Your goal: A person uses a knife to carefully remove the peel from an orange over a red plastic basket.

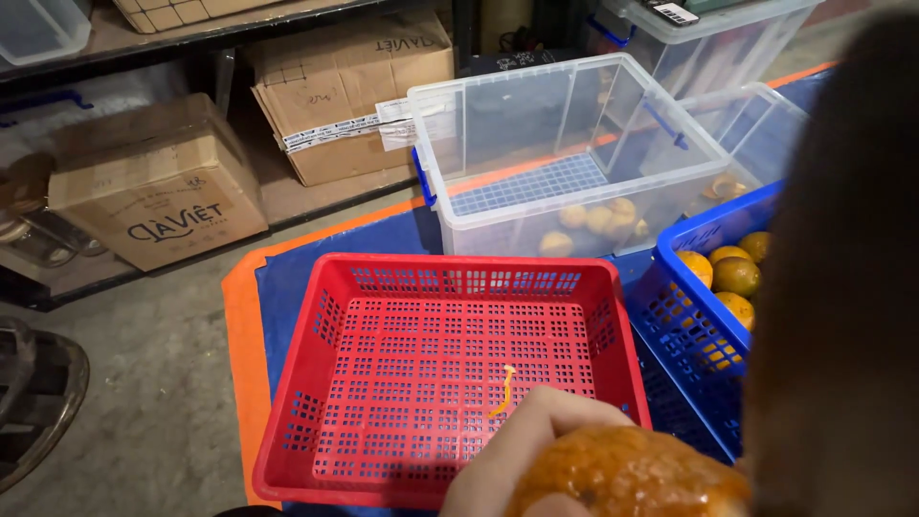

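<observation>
We hold an orange (627,474) at the bottom edge of the view, just above the near right corner of the red basket (316,383). Only one hand (522,445) shows; its fingers wrap the fruit's left side, so it is closed on the orange. We cannot tell for certain which hand it is, and the other is out of view or hidden behind the dark blurred shape at the right edge.

The red basket sits on a blue mat (287,278) with an orange border, laid on the floor. It holds nothing but one thin strip of peel (503,391) near its middle. Just beside its right wall stands a blue basket (684,335) with several whole oranges (735,276). Behind the red basket, touching or nearly touching its far rim, is a clear plastic bin (498,124) with a few pale, peeled-looking fruits (598,222) along its near right side.

As we judge it, the work is early: a few fruits lie in the clear bin, many wait in the blue basket, and the one in hand has its skin on.
</observation>
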